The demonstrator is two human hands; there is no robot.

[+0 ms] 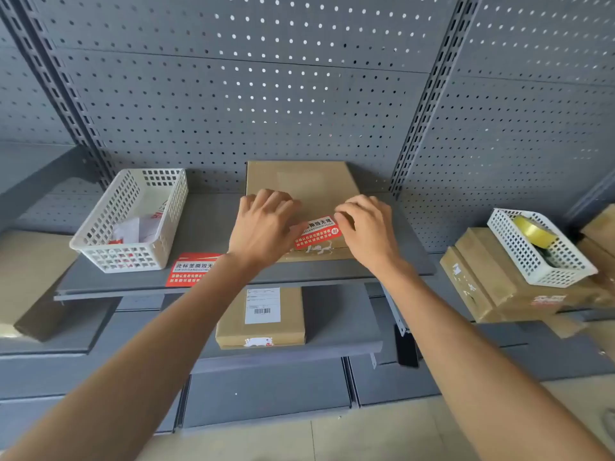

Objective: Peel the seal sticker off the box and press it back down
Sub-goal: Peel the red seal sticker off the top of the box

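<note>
A flat brown cardboard box [299, 181] lies on the grey shelf [213, 221] against the pegboard. A red seal sticker [316, 231] with white print sits slightly tilted on the box's near edge, above white torn residue on the front face. My left hand [263, 224] rests on the box's left side with bent fingers, its thumb touching the sticker's left end. My right hand [369, 231] is at the sticker's right end, thumb and forefinger pinching it there.
A white mesh basket [100, 247] with paper scraps stands on the shelf's left; another red sticker [189, 271] lies beside it. A labelled box [289, 314] sits on the shelf below. At the right, a basket with yellow tape [532, 231] rests on stacked cartons [482, 284].
</note>
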